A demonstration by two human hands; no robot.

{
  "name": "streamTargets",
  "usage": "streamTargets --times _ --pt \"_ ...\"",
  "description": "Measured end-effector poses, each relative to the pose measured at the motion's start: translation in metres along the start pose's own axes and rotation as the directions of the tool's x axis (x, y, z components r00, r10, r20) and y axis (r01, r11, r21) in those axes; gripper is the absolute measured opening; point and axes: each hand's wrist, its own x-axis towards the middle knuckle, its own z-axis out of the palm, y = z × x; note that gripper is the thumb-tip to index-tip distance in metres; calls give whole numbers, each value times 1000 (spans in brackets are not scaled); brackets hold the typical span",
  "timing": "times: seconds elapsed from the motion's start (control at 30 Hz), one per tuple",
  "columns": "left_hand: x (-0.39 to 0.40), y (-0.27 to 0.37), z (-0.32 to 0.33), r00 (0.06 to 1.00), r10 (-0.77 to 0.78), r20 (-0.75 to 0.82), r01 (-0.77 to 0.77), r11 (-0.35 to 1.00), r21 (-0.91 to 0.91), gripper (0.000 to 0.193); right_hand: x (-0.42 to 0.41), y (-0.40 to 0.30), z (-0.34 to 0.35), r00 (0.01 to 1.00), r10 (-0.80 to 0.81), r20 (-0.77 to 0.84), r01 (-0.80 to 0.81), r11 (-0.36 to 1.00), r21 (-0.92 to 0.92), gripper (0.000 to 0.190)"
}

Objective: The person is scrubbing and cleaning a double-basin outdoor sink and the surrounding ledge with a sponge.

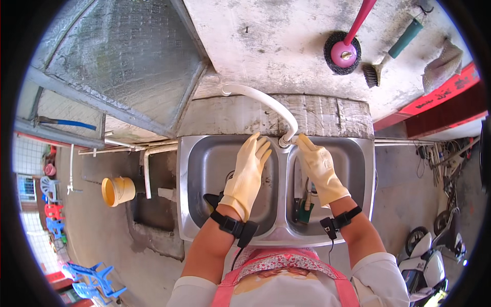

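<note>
Both hands wear pale yellow rubber gloves over a double-bowl stainless steel sink (pixel 282 184). My left hand (pixel 247 172) is above the left bowl, fingers slightly spread, holding nothing visible. My right hand (pixel 319 167) reaches over the right bowl, its fingertips beside the base of the white swan-neck faucet (pixel 284 111); whether they touch it I cannot tell. The faucet's spout curves up to the left, and no water shows at it. In the right bowl lie a green-ended brush or scraper (pixel 305 213) and a knife-like tool, partly hidden. A dark object (pixel 211 200) sits in the left bowl behind my left wrist.
Behind the sink is a stained ledge (pixel 326 113). A pink-handled round scrubber (pixel 343 53), a green-handled brush (pixel 406 38) and a grey cloth (pixel 443 67) hang on the wall. A metal-framed window (pixel 142 103) juts in at left, above a yellow bucket (pixel 124 190). A motorcycle (pixel 425 268) stands at right.
</note>
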Motion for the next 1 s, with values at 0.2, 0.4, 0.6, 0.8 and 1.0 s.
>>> streamTargets --times 0.2,0.4,0.6,0.8,1.0 --pt "20 36 -12 977 70 -203 -125 953 -275 54 -8 20 13 996 -93 15 93 995 -36 51" --pt "31 75 -39 947 220 -233 -268 943 -197 53 -11 21 19 996 84 -9 -81 986 148 43" --pt "68 88 -72 950 258 -174 -293 931 -218 47 -1 -59 -14 990 -103 -92 119 973 198 36" --pt "70 96 -39 962 193 -195 -218 969 -115 39 36 -120 -42 976 70 -207 5 940 342 28" --pt "100 86 -45 998 52 35 -48 993 -107 54 21 -97 33 900 384 208 -402 541 739 30"
